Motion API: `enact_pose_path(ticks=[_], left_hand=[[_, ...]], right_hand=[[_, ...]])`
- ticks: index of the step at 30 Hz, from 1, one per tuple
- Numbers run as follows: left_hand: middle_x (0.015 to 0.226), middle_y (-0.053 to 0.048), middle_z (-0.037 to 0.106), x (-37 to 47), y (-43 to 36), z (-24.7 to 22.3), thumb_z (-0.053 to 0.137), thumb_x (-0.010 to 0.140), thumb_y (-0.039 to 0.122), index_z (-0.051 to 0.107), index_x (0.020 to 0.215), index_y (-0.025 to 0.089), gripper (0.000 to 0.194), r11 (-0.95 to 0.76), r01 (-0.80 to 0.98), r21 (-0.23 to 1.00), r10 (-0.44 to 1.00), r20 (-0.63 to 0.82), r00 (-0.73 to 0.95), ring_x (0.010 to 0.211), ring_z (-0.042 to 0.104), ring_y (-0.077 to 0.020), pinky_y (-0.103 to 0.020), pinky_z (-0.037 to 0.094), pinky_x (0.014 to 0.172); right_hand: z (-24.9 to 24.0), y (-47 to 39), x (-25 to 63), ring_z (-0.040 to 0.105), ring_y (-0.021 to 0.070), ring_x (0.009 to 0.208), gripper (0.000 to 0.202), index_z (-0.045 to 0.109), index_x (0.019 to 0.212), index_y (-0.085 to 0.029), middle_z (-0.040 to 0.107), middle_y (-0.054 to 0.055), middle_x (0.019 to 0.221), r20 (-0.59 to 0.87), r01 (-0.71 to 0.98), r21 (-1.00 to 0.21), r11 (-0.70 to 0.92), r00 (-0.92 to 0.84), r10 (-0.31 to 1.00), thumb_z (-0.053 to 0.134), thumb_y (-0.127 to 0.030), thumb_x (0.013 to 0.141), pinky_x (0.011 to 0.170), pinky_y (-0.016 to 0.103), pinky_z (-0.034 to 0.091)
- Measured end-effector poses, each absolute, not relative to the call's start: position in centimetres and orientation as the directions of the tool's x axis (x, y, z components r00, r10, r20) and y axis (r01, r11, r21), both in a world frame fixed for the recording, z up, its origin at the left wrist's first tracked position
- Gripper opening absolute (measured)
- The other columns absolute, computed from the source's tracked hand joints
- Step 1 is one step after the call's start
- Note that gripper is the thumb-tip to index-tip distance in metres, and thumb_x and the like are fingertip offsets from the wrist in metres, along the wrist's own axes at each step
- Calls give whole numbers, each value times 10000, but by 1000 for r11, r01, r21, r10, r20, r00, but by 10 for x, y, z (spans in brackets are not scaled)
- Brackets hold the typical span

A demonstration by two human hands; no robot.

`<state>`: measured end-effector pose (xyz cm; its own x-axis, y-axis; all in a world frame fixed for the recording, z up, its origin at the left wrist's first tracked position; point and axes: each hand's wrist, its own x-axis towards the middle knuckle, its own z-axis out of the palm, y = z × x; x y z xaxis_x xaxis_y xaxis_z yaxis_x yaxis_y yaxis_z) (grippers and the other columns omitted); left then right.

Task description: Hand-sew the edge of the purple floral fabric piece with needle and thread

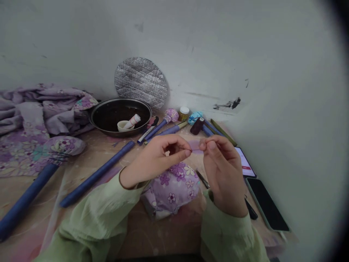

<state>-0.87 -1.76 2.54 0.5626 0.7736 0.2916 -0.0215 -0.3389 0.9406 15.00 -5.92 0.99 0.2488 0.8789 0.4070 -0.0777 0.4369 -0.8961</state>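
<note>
My left hand (174,151) is closed in a pinch, thumb against fingertips. Facing it, my right hand (222,163) pinches too. A thin dark strand (195,150), looking like thread, runs between both sets of fingertips; whether a needle is part of it I cannot tell. Below the hands a bundle of purple flowered cloth (174,194) lies on the table, its upper part hidden by my left hand. Small scissors (202,178) rest between the bundle and my right wrist. Beyond the fingers stands a tilted spool of dark thread (197,126).
At the left lie a blue-wrapped stick with a cloth head (32,196), a blue rod (95,175) and heaped flowered fabric (24,120). Behind are a black pan (100,131), a silver round mat (140,82) and a small jar (184,112). A phone (267,203) lies right, near the wall.
</note>
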Motion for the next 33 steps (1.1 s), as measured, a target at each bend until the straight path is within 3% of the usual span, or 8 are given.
enact_pose_path(ticks=[5, 14, 24, 29, 33], left_hand=[[732, 0, 583, -11, -12, 26, 615, 856, 248, 661, 816, 142, 123, -425, 81, 901, 768, 312, 560, 626, 476, -89, -213, 363, 579], [662, 14, 613, -8, 0, 15, 628, 848, 276, 693, 793, 148, 154, -471, 198, 860, 755, 277, 594, 549, 455, -72, -194, 352, 533], [725, -28, 688, -6, 2, 12, 640, 814, 237, 702, 802, 114, 138, -300, 139, 944, 726, 132, 675, 627, 567, -96, -189, 436, 572], [723, -42, 705, -7, 4, 15, 645, 807, 225, 708, 804, 102, 138, -274, 148, 950, 695, 90, 713, 636, 597, -110, -198, 455, 581], [737, -43, 716, -8, 7, 14, 647, 813, 236, 717, 804, 107, 147, -345, 198, 918, 657, 85, 749, 657, 611, -118, -199, 458, 594]], right_hand=[[6, -55, 157, 586, 118, 757, 33, 693, 825, -278, 642, -30, 766, 404, -147, -880, 452, 271, 874, 666, -261, 835, 774, 264, 469], [8, -48, 175, 611, 152, 806, 90, 649, 787, -256, 650, -9, 804, 334, -149, -904, 402, 343, 878, 607, -269, 867, 841, 334, 462], [13, -50, 178, 550, 121, 707, 56, 693, 752, -235, 589, -19, 696, 326, -341, -852, 398, 250, 912, 656, -234, 793, 717, 266, 445], [13, -49, 187, 528, 120, 676, 107, 709, 763, -261, 583, -21, 708, 373, -273, -856, 440, 264, 890, 630, -220, 822, 691, 277, 439], [12, -47, 192, 568, 124, 728, 116, 712, 762, -276, 614, -26, 757, 363, -243, -862, 445, 315, 877, 640, -207, 822, 756, 291, 453]])
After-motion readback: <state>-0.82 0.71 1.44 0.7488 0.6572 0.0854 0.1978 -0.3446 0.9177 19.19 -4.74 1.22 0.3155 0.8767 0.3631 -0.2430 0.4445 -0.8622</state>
